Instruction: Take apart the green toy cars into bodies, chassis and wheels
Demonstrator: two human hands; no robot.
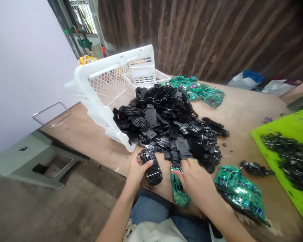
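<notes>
A black toy car chassis [153,171] with thin metal axles is held in my left hand [138,169], thumb across its upper face. The chassis is tilted above the table's front edge. My right hand [195,178] is curled at the upper right side of a shiny green toy car body [178,188], its thumb lying over that body. The right fingertips are hidden beside the nearest black parts. Just beyond both hands spreads a large heap of black plastic chassis parts [164,114]. More shiny green car bodies [239,191] lie to the right of my right hand.
A white basket [108,117] lies tipped on its side at the left, its opening toward the heap. Green bodies [197,89] are piled behind. A lime green crate [270,161] of black wheeled parts stands right, near a loose wheel set [255,168]. A grey stool [40,164] stands left.
</notes>
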